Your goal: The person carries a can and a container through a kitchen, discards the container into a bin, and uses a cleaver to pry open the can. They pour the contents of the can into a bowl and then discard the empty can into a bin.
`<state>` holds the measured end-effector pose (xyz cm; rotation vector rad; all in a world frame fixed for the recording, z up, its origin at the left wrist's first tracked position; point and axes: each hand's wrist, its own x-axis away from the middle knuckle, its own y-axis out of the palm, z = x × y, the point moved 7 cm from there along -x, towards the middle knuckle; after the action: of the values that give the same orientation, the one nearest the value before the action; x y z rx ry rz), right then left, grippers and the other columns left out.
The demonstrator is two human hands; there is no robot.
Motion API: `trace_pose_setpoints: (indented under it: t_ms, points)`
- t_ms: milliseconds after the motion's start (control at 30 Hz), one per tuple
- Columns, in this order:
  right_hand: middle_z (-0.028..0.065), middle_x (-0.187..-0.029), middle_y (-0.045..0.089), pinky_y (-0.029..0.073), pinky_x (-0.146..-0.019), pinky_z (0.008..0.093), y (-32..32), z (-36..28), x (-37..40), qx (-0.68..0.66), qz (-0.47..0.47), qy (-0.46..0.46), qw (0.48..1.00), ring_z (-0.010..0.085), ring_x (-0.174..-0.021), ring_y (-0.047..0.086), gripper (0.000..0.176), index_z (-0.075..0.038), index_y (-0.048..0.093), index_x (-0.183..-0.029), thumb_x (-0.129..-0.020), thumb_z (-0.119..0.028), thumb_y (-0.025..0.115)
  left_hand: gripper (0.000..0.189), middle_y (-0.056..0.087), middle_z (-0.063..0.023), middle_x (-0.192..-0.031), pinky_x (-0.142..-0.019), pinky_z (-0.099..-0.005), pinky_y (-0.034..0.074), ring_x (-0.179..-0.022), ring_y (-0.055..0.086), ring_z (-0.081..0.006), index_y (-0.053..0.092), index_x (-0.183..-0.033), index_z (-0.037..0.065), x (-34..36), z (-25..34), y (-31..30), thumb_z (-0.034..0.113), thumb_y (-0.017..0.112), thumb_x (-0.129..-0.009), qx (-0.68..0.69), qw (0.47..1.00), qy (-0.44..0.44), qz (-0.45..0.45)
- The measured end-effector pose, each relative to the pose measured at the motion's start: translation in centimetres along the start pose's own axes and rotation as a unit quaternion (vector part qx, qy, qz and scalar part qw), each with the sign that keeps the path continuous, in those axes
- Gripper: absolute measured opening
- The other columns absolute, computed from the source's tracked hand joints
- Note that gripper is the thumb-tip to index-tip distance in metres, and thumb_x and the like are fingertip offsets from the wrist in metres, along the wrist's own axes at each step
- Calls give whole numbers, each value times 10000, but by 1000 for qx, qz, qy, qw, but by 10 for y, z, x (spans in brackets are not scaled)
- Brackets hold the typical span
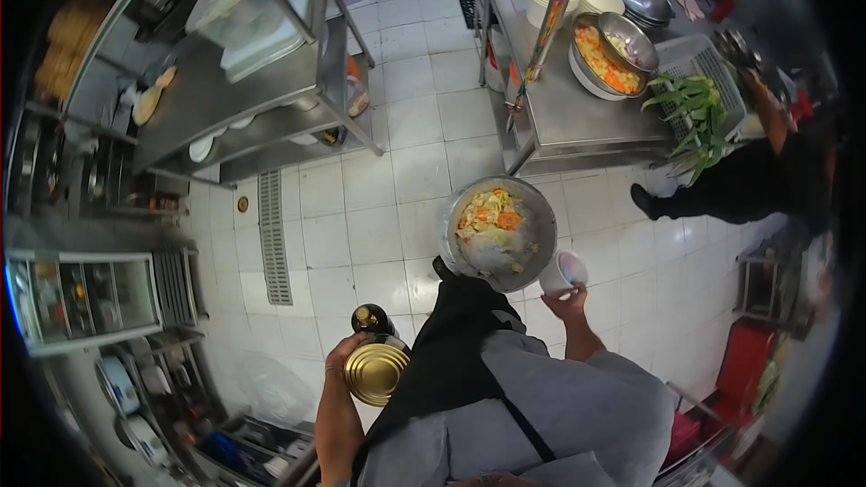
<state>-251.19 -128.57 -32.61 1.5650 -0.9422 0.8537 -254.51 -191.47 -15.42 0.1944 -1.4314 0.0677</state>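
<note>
My left hand [341, 357] is closed round a large tin can [375, 373], whose gold ringed end faces up. A dark bottle [370, 317] with a gold top shows just beyond the can, right at my fingers; its lower part is hidden. In my right hand [567, 305] is a small white tub [566, 272], gripped near its base and tilted beside the pot's rim. Before my feet stands a big metal pot [540, 233] on the floor. Chopped vegetables [491, 217], orange and pale green, lie inside it with some whitish stuff.
A steel table [586, 132] at the right carries bowls of chopped vegetables [606, 59] and a crate with leafy greens [691, 108]. Another person [731, 185] stands beyond it. At the left are a steel shelf table [194, 99] and a floor drain [273, 234].
</note>
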Motion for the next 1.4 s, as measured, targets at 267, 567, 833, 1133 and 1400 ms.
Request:
trace_pose_setpoints:
  t_ms: [267,567,833,1133,1400]
  points:
    - [127,-1415,386,471,-925,480,75,-28,-4,14,36,-93,995,319,-1143,530,802,-193,423,-1366,-655,-426,711,345,732,-103,-936,-688,-374,595,-748,700,-225,671,-1105,21,34,168,8,285,708,-887,-101,994,7,28]
    - [119,-1402,427,451,-796,472,215,42,51,-38,-29,-139,989,332,-1122,508,861,-211,374,-1451,-787,-722,575,286,730,-95,-872,-661,-351,598,-707,698,-210,688,-1025,25,7,345,22,244,758,-854,-163,983,26,-84]
    - [57,-1177,614,458,-656,421,318,149,106,141,-141,-81,977,262,-884,573,914,-202,518,-1380,-803,-885,330,295,735,-84,-898,-682,-342,592,-749,704,-195,724,-1001,46,-30,451,100,274,790,-826,-329,931,16,-158]
    - [100,-1150,683,562,-554,419,476,150,76,117,-228,-18,966,278,-845,697,883,-159,499,-1421,-864,-830,364,326,735,-83,-899,-696,-347,594,-735,700,-187,728,-974,64,-77,582,214,345,780,-816,-480,865,5,-145]
    - [49,-1058,669,509,-683,366,631,65,-27,232,-270,-14,934,194,-812,635,770,-132,538,-1348,-896,-751,464,344,725,-83,-843,-633,-348,583,-677,686,-190,720,-966,41,-90,704,300,341,763,-804,-479,870,7,-117]
